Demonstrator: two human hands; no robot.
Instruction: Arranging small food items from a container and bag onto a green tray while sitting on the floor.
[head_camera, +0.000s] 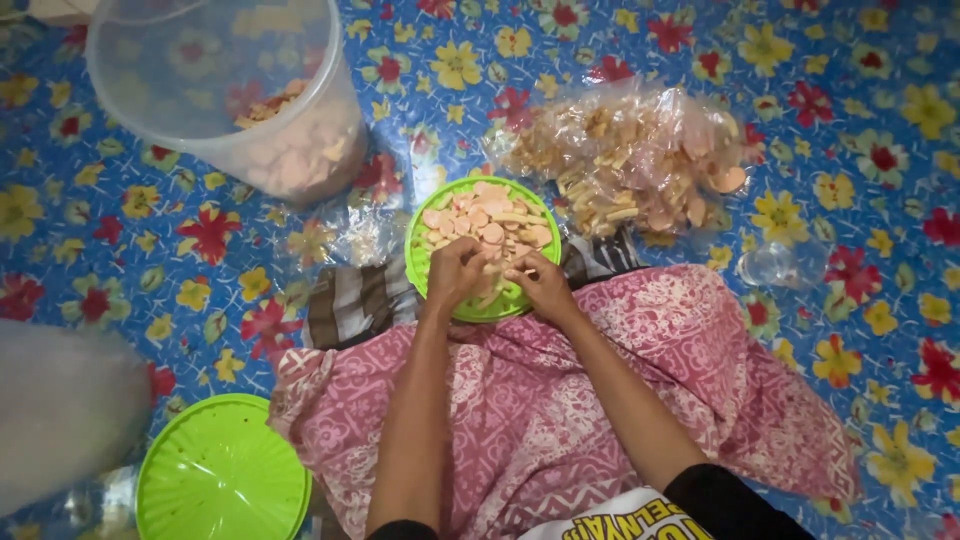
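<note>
A home floor: flowered mat (820, 120), snack-filled plastic tub (230, 90).

A translucent plastic bucket (225, 95) holding crackers is seen at eleven o'clock. A clear bag of snacks (630, 160) lies at one o'clock, and an empty green plate (222, 470) at seven o'clock on the flowered floor mat (850, 120).

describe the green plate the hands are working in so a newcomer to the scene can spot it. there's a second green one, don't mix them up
Start at the pink patterned cloth over the person's lap; at its far edge, both hands meet over a round green plate. Unlike the bare green plate at lower left, it is heaped with pale round and stick-shaped snack pieces, and sits between the clear tub and the clear bag.
</note>
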